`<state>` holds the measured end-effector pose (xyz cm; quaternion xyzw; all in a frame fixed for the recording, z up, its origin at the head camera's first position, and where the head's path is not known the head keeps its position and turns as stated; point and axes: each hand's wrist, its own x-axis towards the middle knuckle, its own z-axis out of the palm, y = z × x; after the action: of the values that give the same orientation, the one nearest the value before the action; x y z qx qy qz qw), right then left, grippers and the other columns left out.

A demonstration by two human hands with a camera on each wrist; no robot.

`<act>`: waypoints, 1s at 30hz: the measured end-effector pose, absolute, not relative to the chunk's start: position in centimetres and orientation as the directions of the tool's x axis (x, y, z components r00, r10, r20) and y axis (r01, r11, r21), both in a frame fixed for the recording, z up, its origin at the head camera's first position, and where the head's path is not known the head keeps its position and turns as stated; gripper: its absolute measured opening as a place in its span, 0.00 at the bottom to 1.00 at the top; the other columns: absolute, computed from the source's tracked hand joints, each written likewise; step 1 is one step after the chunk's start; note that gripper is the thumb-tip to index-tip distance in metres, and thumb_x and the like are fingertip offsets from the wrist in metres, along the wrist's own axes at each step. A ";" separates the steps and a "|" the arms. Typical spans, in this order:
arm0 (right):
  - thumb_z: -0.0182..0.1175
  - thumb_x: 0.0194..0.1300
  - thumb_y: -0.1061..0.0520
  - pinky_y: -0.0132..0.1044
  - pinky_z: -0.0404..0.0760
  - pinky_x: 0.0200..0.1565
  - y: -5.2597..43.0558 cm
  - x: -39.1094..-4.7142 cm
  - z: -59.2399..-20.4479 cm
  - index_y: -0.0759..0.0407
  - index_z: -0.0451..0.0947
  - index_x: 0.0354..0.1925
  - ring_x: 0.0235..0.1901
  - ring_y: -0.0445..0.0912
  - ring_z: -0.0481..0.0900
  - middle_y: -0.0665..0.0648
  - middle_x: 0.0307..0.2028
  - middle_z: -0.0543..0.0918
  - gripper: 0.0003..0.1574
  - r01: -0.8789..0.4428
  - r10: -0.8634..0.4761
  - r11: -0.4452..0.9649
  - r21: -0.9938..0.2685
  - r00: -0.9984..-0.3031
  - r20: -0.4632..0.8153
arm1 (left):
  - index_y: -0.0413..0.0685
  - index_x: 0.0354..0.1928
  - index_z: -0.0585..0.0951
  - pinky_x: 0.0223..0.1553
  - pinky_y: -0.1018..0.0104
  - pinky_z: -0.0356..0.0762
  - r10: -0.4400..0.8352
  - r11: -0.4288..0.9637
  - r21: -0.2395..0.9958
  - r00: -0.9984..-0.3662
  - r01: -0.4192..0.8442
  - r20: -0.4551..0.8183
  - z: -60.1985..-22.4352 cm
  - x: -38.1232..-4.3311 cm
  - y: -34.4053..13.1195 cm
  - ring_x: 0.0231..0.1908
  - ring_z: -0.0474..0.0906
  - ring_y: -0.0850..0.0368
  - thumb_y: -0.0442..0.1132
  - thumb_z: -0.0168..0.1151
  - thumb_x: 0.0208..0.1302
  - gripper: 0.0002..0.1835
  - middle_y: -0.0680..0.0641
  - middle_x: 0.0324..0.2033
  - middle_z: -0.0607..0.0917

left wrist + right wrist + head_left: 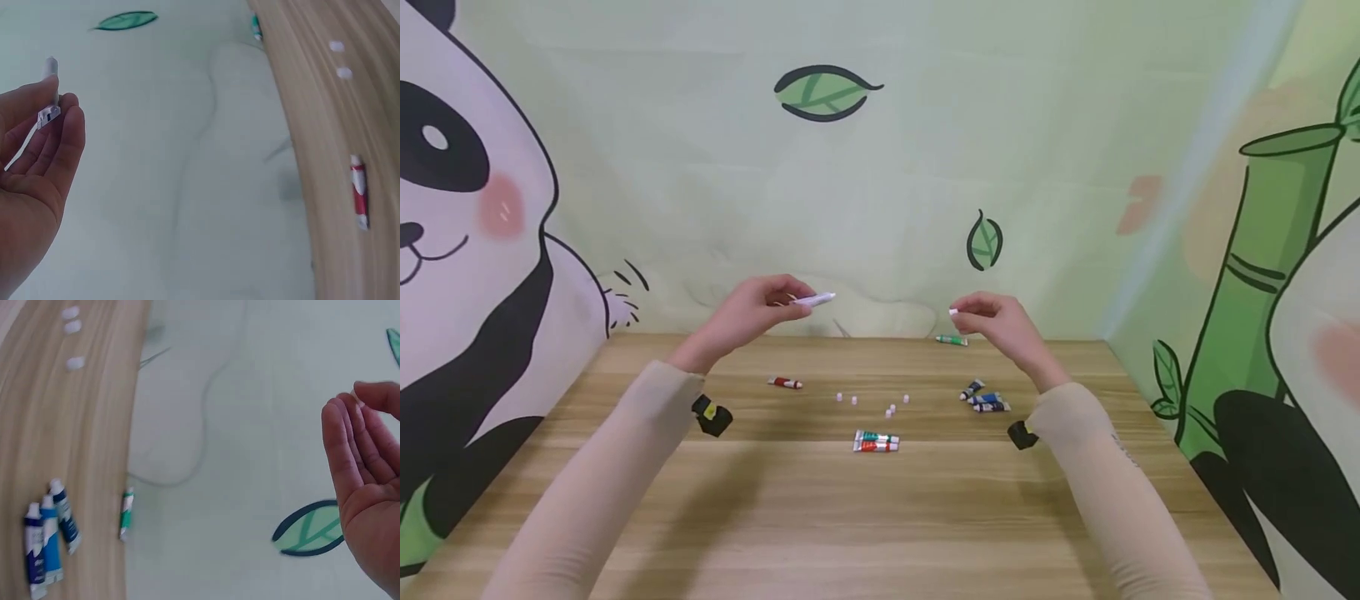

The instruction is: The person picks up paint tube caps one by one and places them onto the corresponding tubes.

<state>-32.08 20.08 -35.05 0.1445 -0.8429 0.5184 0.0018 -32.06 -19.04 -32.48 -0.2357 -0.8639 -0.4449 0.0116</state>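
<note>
My left hand (pixel 756 310) pinches a whitish paint tube (pixel 818 299) between thumb and fingers, raised above the back of the table. In the left wrist view, the narrow tip of this tube (pixel 51 65) points up and its flat crimped end hangs below the thumb. Across a gap, my right hand (pixel 1003 323) pinches a small white cap (pixel 953 312) at the fingertips, also in the air. The right wrist view mostly hides that cap behind thumb and fingers. Several loose white caps (pixel 854 400) lie mid-table below the hands.
On the wooden table (pixel 880 517) lie a red tube (pixel 786 382) at left, a green tube (pixel 952 340) by the back edge and several blue tubes (pixel 987 399) at right. A teal tube (pixel 880 437) and an orange-red tube (pixel 876 447) lie side by side in the middle.
</note>
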 end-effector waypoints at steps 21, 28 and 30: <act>0.66 0.69 0.45 0.44 0.80 0.53 17.6 -28.4 -31.3 0.61 0.82 0.51 0.43 0.55 0.85 0.58 0.42 0.86 0.23 -0.351 -0.221 0.242 -0.904 -0.928 0.301 | 0.49 0.50 0.84 0.49 0.51 0.77 0.400 0.395 0.797 -0.867 0.457 0.299 -27.3 -27.0 -13.9 0.42 0.82 0.53 0.43 0.69 0.67 0.13 0.49 0.44 0.86; 0.68 0.68 0.49 0.39 0.82 0.49 16.6 -26.5 -29.9 0.63 0.83 0.48 0.39 0.48 0.85 0.61 0.41 0.86 0.19 -0.409 -0.196 0.153 -0.899 -0.905 0.378 | 0.48 0.49 0.84 0.46 0.59 0.79 0.412 0.377 0.781 -0.845 0.498 0.340 -26.9 -26.2 -12.9 0.40 0.83 0.54 0.42 0.69 0.67 0.12 0.49 0.42 0.87; 0.68 0.68 0.49 0.39 0.82 0.50 16.3 -26.0 -29.7 0.61 0.83 0.48 0.40 0.49 0.85 0.60 0.41 0.87 0.18 -0.415 -0.199 0.149 -0.897 -0.902 0.384 | 0.48 0.49 0.84 0.43 0.60 0.79 0.416 0.370 0.780 -0.840 0.505 0.347 -26.9 -25.9 -12.7 0.39 0.83 0.53 0.42 0.69 0.67 0.11 0.49 0.41 0.87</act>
<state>-25.96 16.32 -29.69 0.2040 -0.7529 0.6196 0.0871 -25.94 -12.73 -26.92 -0.2787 -0.8263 -0.4874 0.0458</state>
